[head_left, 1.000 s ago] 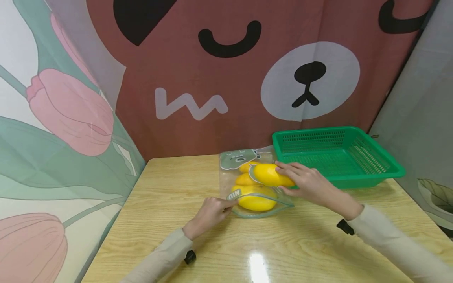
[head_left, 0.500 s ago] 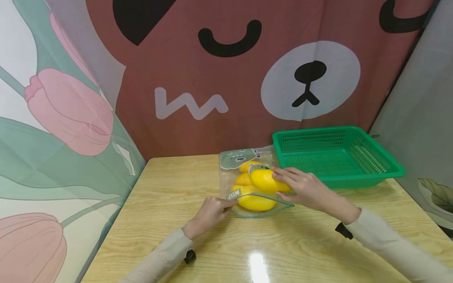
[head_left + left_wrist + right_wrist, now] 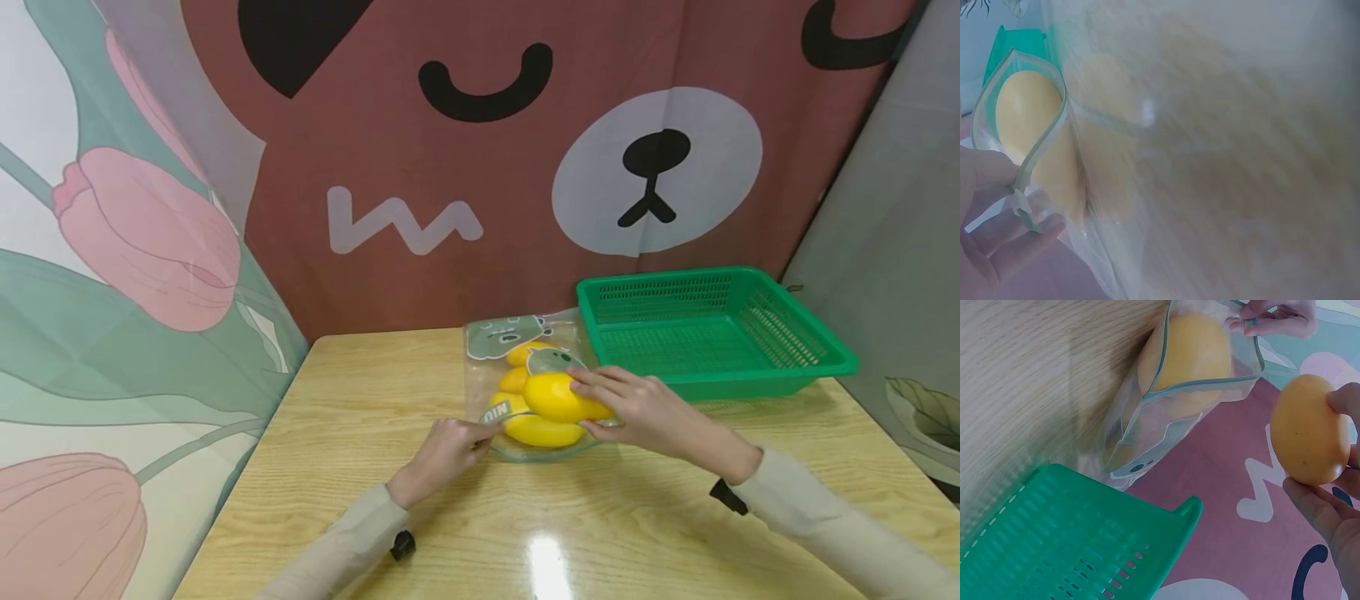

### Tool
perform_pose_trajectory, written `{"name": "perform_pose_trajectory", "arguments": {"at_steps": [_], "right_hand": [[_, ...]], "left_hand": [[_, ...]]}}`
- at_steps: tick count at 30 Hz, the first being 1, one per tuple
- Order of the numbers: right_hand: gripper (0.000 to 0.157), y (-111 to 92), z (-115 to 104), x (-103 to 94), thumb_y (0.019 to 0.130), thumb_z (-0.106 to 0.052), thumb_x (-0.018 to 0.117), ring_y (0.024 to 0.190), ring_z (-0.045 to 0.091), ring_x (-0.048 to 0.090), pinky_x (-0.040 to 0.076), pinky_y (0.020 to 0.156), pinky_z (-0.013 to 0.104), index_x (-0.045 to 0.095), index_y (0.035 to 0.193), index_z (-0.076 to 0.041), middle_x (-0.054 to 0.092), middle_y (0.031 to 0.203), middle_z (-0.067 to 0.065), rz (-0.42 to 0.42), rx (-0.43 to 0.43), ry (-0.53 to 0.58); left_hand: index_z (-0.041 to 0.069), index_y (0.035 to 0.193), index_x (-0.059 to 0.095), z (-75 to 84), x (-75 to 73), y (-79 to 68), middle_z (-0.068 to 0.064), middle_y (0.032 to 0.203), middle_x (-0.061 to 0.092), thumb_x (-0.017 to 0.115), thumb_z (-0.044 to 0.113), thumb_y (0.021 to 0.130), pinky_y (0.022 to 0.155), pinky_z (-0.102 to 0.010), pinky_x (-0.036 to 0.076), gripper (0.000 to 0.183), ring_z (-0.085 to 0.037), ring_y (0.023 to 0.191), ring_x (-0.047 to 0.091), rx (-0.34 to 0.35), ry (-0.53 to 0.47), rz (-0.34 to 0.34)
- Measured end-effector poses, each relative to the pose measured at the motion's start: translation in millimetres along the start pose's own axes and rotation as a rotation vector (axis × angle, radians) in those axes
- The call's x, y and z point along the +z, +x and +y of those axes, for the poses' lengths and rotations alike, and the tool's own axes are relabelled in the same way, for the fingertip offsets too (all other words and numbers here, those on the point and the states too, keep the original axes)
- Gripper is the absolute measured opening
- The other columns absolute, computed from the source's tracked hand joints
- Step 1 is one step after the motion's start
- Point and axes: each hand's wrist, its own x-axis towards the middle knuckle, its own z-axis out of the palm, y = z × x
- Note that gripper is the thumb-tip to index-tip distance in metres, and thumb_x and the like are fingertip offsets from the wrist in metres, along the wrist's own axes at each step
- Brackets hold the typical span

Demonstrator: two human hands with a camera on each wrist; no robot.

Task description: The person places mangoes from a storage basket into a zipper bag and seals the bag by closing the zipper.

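Observation:
A clear zip bag (image 3: 477, 392) with a green zip edge and cartoon print lies on the table, its mouth gaping toward me. Several yellow mangoes (image 3: 540, 432) are inside it. My left hand (image 3: 450, 450) pinches the left corner of the bag's rim; in the left wrist view its fingers (image 3: 1019, 247) grip the zip strip. With thumb and fingers, my right hand (image 3: 648, 414) holds another mango (image 3: 553, 397) above the bag, close to the mouth. The right wrist view shows this held mango (image 3: 1307, 434) outside the bag, apart from the opening.
A green perforated plastic basket (image 3: 712, 385) stands at the back right, beside the bag. The wooden table (image 3: 360, 383) meets a brown bear-print curtain (image 3: 390, 283) at its far edge. A flower-print curtain (image 3: 180, 400) hangs along the left.
My right hand has brought the held mango toward me and slightly left, from over the bag's middle to near its mouth. The left hand has stayed on the rim.

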Motion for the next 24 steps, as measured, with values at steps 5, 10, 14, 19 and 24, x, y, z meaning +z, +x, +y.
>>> {"name": "perform_pose_trajectory", "arguments": {"at_steps": [5,10,14,19,24], "right_hand": [[0.047,-0.4,-1.9,0.2,0.1,-0.039,0.055,0.097,0.029,0.066,0.051,0.054,0.02,0.068,0.117,0.002,0.065,0.126,0.016,-0.012,-0.016,0.018],[0.047,-1.1,-4.8,-0.7,0.1,-0.039,0.054,0.099,0.03,0.066,0.05,0.055,0.017,0.068,0.118,0.003,0.064,0.127,0.017,-0.028,-0.023,0.04],[0.05,-2.2,-7.2,-0.7,0.102,-0.041,0.05,0.1,0.03,0.066,0.05,0.055,0.017,0.068,0.119,0.003,0.064,0.127,0.017,-0.041,-0.026,0.04],[0.049,-3.9,-8.8,0.6,0.102,-0.04,0.05,0.098,0.03,0.067,0.052,0.056,0.019,0.069,0.117,0.003,0.065,0.124,0.017,-0.034,-0.043,0.04],[0.041,-5.2,-10.6,2.4,0.098,-0.034,0.059,0.098,0.028,0.067,0.055,0.061,0.024,0.069,0.117,0.001,0.066,0.123,0.016,-0.037,-0.07,0.045]], "left_hand": [[0.008,0.109,0.077,0.0,0.4,-0.1,-0.004,0.089,0.075,0.075,-0.005,0.082,0.049,-0.01,0.037,0.03,0.0,0.054,0.042,-0.005,-0.004,-0.006],[0.008,0.109,0.077,0.5,0.3,0.1,-0.005,0.092,0.075,0.075,-0.005,0.082,0.05,-0.01,0.039,0.03,-0.001,0.054,0.044,-0.009,-0.003,-0.01],[0.008,0.109,0.077,0.7,0.2,0.1,-0.005,0.094,0.075,0.075,-0.005,0.082,0.053,-0.011,0.043,0.03,-0.001,0.057,0.048,-0.013,-0.005,-0.011],[0.008,0.11,0.077,1.0,-0.1,-0.3,-0.005,0.093,0.075,0.075,-0.005,0.082,0.054,-0.012,0.043,0.031,-0.002,0.056,0.048,-0.019,-0.014,-0.015],[0.008,0.11,0.077,0.9,0.0,-0.4,-0.005,0.094,0.075,0.075,-0.005,0.082,0.054,-0.011,0.043,0.031,-0.001,0.057,0.047,-0.02,-0.01,-0.016]]}}
